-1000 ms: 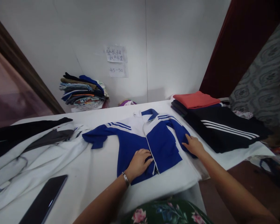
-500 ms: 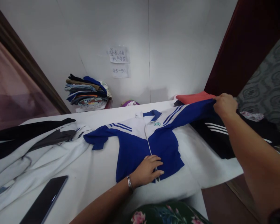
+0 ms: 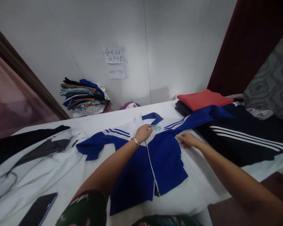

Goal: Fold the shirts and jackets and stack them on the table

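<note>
A blue and white zip-up jacket (image 3: pixel 166 157) lies face up on the white table, with striped shoulders and a green round badge on the chest. Its sleeve on the left is bent back at the cuff, and the one on the right stretches over dark clothing. My left hand (image 3: pixel 143 133) pinches the jacket's front beside the zip, just below the collar. At the underarm edge on the right, my right hand (image 3: pixel 186 139) has its thumb and fingers closed on the jacket's side seam.
A folded red garment (image 3: pixel 205 99) and black clothing with white stripes (image 3: pixel 247 135) lie to the right. Loose white and grey clothes (image 3: pixel 47 163) spread over the left, near a phone (image 3: pixel 39 209). A folded clothes stack (image 3: pixel 85 95) stands by the wall, under paper signs (image 3: pixel 116 61).
My right hand has let go of the sleeve's end and come in to the jacket's underarm. My left hand has moved up from the hem to below the collar.
</note>
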`<state>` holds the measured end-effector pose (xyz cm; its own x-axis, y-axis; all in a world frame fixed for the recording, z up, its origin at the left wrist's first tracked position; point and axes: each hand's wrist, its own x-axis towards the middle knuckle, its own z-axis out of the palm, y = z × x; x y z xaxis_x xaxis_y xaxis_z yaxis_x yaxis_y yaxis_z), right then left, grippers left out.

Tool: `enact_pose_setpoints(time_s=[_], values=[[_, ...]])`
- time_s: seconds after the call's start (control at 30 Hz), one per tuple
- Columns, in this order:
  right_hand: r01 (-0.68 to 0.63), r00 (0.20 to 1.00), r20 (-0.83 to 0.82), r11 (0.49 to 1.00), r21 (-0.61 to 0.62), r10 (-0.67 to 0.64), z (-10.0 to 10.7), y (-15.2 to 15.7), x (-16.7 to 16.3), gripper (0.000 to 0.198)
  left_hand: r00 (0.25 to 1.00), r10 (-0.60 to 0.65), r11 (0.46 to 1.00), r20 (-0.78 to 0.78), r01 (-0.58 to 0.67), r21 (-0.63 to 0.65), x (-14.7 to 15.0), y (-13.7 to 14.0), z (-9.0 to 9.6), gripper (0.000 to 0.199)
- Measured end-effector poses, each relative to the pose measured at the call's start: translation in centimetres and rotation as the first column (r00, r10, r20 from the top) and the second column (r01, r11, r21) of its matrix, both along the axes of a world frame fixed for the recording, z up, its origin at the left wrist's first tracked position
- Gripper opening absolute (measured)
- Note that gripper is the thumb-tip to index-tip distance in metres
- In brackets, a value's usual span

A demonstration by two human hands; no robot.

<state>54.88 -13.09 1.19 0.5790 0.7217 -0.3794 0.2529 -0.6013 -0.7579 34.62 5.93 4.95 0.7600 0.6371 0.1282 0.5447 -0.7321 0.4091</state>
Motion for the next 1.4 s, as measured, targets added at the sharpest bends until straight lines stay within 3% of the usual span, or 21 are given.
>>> enact_pose_setpoints(time_s=[0.1,0.2,0.33,0.43,0.53,0.6,0.77,0.87,0.97,1.07,1.13,1.2,1.23,1.3,1.4], values=[[0.191,0.948,-0.269,0.980,0.055,-0.170,-0.6,0.9,1.6,0.042,0.993,0.070,0.997,-0.091,-0.068,0.021,4.1,2.3,-1.1,0.039],[0.391,0.839,-0.462,0.909,0.144,-0.288,-0.9,2.7,3.2,0.041,0.983,0.110,0.994,-0.144,-0.109,0.016,7.1,3.6,-2.4,0.048],[0.585,0.763,-0.487,0.775,0.240,-0.425,-1.6,4.9,5.4,0.023,0.965,0.160,0.986,-0.206,-0.166,-0.013,10.0,4.9,-3.6,0.040],[0.698,0.695,-0.503,0.650,0.300,-0.514,-2.4,5.6,7.1,0.026,0.961,0.202,0.977,-0.191,-0.212,-0.031,11.5,5.9,-3.9,0.030],[0.738,0.649,-0.561,0.604,0.300,-0.514,-2.8,5.1,7.8,0.026,0.952,0.264,0.960,-0.154,-0.274,-0.048,11.9,6.8,-4.3,0.036],[0.725,0.648,-0.611,0.614,0.313,-0.454,-2.8,4.3,7.6,0.022,0.946,0.292,0.950,-0.141,-0.305,-0.074,11.5,7.1,-4.7,0.039],[0.581,0.675,-0.730,0.688,0.435,-0.108,-2.1,1.3,5.9,0.016,0.959,0.259,0.948,-0.112,-0.275,-0.162,9.5,7.1,-4.6,0.052],[0.594,0.655,-0.749,0.683,0.425,-0.104,-1.9,-1.2,4.0,0.029,0.967,0.241,0.949,-0.087,-0.253,-0.185,7.3,5.8,-3.4,0.053],[0.600,0.608,-0.787,0.707,0.375,-0.099,-1.9,-4.1,0.9,0.044,0.984,0.176,0.977,0.035,-0.170,-0.129,3.4,1.9,-1.9,0.047],[0.532,0.607,-0.792,0.776,0.338,-0.072,-2.0,-7.1,-2.8,0.054,0.991,-0.035,0.995,0.129,0.046,-0.084,-1.7,-4.9,-1.2,0.030],[0.477,0.626,-0.778,0.819,0.318,-0.062,-2.0,-8.9,-4.9,0.059,0.957,-0.279,0.955,0.081,0.285,-0.077,-4.9,-10.0,-1.3,0.026],[0.431,0.668,-0.742,0.843,0.323,-0.057,-2.1,-10.4,-6.5,0.064,0.866,-0.499,0.866,-0.030,0.500,0.011,-7.1,-14.2,-1.7,0.032],[0.409,0.697,-0.715,0.849,0.334,-0.054,-2.1,-11.0,-7.2,0.068,0.831,-0.547,0.831,-0.101,0.553,0.055,-7.7,-15.6,-2.0,0.035],[0.367,0.767,-0.639,0.852,0.374,-0.050,-2.4,-11.8,-8.3,0.074,0.808,-0.544,0.805,-0.226,0.578,0.131,-8.1,-17.1,-2.4,0.034],[0.256,0.885,-0.466,0.844,0.471,-0.008,-3.4,-12.6,-9.8,0.081,0.825,-0.460,0.820,-0.327,0.536,0.199,-7.5,-16.8,-2.6,0.019]])
